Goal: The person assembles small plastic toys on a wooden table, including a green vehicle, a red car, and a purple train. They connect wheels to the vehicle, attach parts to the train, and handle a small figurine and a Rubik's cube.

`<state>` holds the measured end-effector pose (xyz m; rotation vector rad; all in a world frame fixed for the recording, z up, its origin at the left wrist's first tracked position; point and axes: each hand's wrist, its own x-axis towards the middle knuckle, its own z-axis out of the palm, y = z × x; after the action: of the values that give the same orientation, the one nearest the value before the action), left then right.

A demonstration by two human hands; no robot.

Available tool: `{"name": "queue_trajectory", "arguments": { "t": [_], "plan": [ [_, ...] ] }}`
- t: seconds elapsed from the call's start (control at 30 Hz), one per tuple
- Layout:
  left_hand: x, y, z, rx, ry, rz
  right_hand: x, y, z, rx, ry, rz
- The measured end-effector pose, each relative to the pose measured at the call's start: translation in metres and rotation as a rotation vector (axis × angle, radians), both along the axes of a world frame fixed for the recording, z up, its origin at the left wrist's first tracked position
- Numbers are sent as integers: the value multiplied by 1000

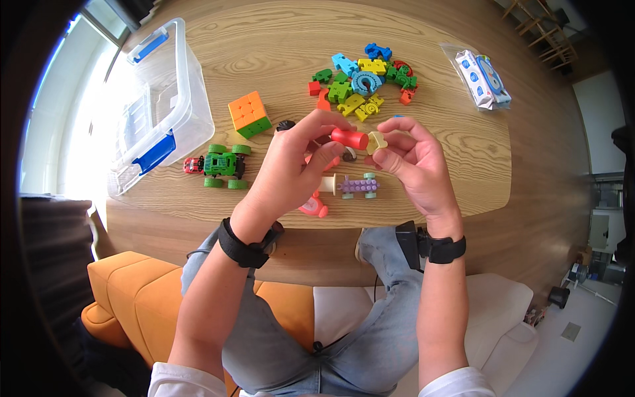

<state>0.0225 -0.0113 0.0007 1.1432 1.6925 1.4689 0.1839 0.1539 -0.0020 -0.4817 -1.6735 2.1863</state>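
Observation:
Over the near part of the table, my left hand (291,165) grips a red cylinder-shaped toy piece (349,138) between thumb and fingers. Close beside its end, my right hand (417,162) pinches a small pale yellow toy piece (376,142). The two pieces nearly meet; I cannot tell whether they touch. Beneath my hands lie a purple studded toy base with pale green wheels (359,186), a cream spool-like piece (328,184) and a coral-red piece (314,206). My left hand partly hides these and a dark piece (286,125).
Left of my hands are an orange and green puzzle cube (249,114) and a green toy truck (225,163). A clear bin with blue latches (192,99) stands at the left edge. Colourful puzzle pieces (366,83) lie beyond; wipes packs (483,79) sit at right.

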Motion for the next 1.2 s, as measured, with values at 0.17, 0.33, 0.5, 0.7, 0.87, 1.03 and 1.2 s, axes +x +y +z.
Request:
{"name": "queue_trajectory", "arguments": {
  "t": [0.17, 0.33, 0.5, 0.7, 0.87, 1.03, 1.2],
  "plan": [
    [0, 0, 1, -38, 138, 35, -4, -3, -1, 64, 24, -45],
    [3, 0, 5, -51, 185, 81, -5, -3, -5, 108, 41, -39],
    [2, -1, 3, -70, 261, 99, -8, -4, -6, 184, -8, -72],
    [-1, 0, 1, -60, 320, 254, -5, 4, -16, 586, -314, -139],
    [-2, 1, -6, -32, 387, 275, -6, -5, -7, 815, -455, 51],
    [-2, 2, -7, -37, 403, 286, -6, -12, -15, 905, -467, 153],
    [-2, 2, -8, -35, 414, 293, -8, -16, -21, 957, -463, 193]
  ]
}}
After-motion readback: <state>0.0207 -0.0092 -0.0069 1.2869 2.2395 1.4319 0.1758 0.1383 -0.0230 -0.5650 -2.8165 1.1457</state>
